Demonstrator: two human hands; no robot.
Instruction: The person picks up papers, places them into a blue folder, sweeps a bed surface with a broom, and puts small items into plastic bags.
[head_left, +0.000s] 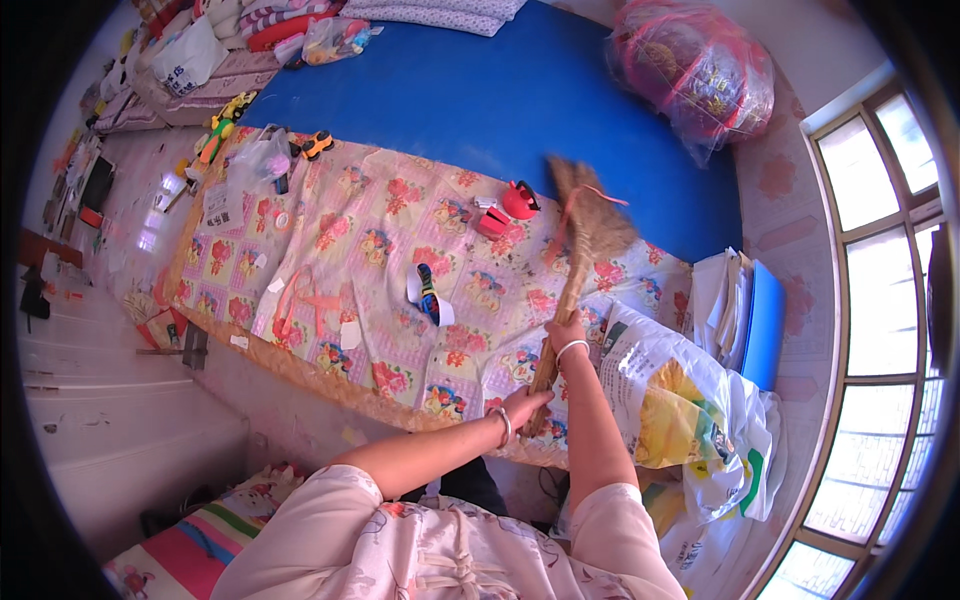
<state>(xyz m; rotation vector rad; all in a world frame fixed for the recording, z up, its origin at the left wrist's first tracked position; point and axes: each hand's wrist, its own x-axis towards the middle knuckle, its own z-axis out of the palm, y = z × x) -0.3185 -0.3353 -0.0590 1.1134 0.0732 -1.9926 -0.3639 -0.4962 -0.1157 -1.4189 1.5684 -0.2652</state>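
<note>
A straw hand broom (577, 255) reaches across the flowered cloth (465, 330), its bristle head over the cloth's far edge and the blue sheet behind. My right hand (566, 334) grips the handle halfway down, with a white bangle at the wrist. Lower on the same handle, my left hand (527, 409) is closed near its end. Left of the bristles lie a round red toy (520, 201) and a red box-like piece (492, 223). A dark patterned strip with white paper (430, 295) rests mid-cloth.
Behind the cloth spreads a blue sheet (450, 90). Plastic-wrapped red items (694, 71) sit at back right. Printed plastic bags (675, 397) and a blue folder (765, 326) stand right, near the window. A clear bag (259, 161), an orange toy vehicle (318, 145) and pink ribbon (322, 302) lie left.
</note>
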